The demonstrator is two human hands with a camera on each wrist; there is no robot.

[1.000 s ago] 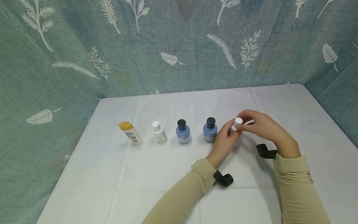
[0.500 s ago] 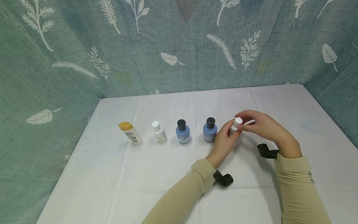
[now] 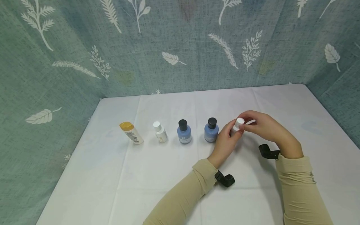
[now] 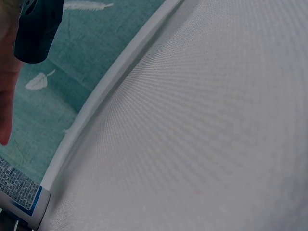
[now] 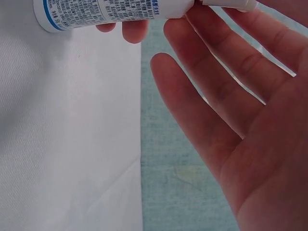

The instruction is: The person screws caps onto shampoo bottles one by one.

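A white bottle (image 3: 233,131) with a dense printed label and a blue band stands upright at the right of the row. My left hand (image 3: 226,139) grips its body, hiding most of it in the head view. With thumb and fingertips, my right hand (image 3: 261,125) pinches the bottle's white cap (image 3: 240,121) from the right. The right wrist view shows the labelled bottle (image 5: 106,10) with the right fingers spread near its neck. Only the bottle's lower end (image 4: 21,185) appears in the left wrist view.
Left of the hands stand two blue bottles with black caps, the nearer one (image 3: 211,132) beside my left hand and another (image 3: 184,134). Further left are a small white bottle (image 3: 161,132) and a cream bottle with a yellow cap (image 3: 133,134). A white cloth covers the table (image 3: 157,187).
The right hand's fingers have shifted slightly about the cap. The left hand and the other bottles stay in place.
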